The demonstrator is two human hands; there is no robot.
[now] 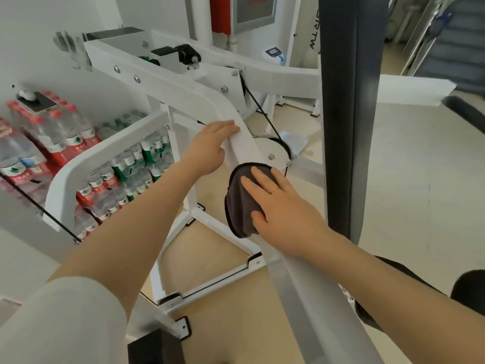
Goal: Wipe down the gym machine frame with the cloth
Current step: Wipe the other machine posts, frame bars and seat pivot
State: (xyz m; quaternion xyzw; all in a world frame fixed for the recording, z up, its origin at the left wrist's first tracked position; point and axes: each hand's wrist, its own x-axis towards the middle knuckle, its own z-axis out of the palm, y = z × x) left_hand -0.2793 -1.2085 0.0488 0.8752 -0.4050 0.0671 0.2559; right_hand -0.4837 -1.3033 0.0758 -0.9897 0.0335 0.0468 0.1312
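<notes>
A white gym machine frame [183, 90] fills the middle of the view, with a sloping beam running down toward me. A dark grey cloth [240, 203] is draped over that beam. My right hand [283, 208] lies flat on the cloth, fingers spread, pressing it against the beam; a gold ring is on one finger. My left hand [210, 148] rests higher up on the same beam, just below its curved bend, fingers laid over the edge. A white pulley disc [273, 153] with a black cable sits just beyond the cloth.
Shrink-wrapped packs of water bottles [65, 151] are stacked at the left behind the frame. A dark padded upright [346, 114] stands right of my hands. A phone [39, 101] lies on top of the bottles. Beige floor [406, 193] lies beneath and to the right.
</notes>
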